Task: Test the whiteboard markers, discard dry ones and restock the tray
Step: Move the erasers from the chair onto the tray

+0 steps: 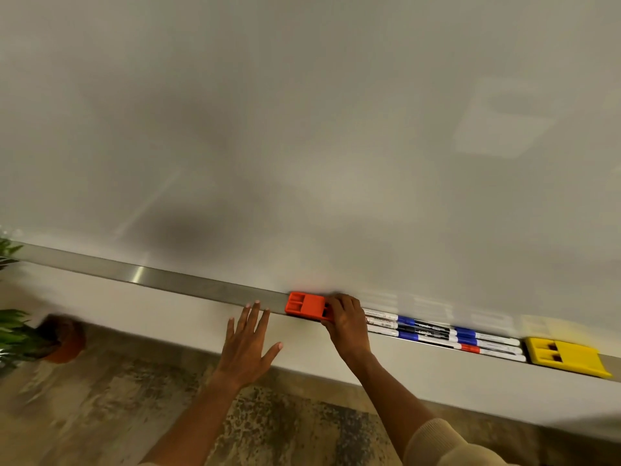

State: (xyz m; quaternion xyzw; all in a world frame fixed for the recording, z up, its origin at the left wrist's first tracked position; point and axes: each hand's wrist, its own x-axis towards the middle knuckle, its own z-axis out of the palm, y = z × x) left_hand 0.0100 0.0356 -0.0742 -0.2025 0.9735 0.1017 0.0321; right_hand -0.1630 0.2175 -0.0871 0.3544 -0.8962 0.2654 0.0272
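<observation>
A big whiteboard (302, 129) fills most of the view, and a long metal tray (168, 280) runs along its bottom edge. The right hand (346, 317) is curled over the right end of an orange eraser (304, 306) that sits in the tray, with the fingers wrapped around it. The left hand (247, 344) is flat and spread wide, fingers apart, holding nothing; its fingertips reach up to the front edge of the tray, just left of the orange eraser. Just right of the right hand, the markers (443, 334) lie in rows in the tray, white with blue, black and red parts. A yellow eraser (564, 359) sits at the far right end of the markers. A green plant in a brown pot (62, 338) stands on the floor at the left.
</observation>
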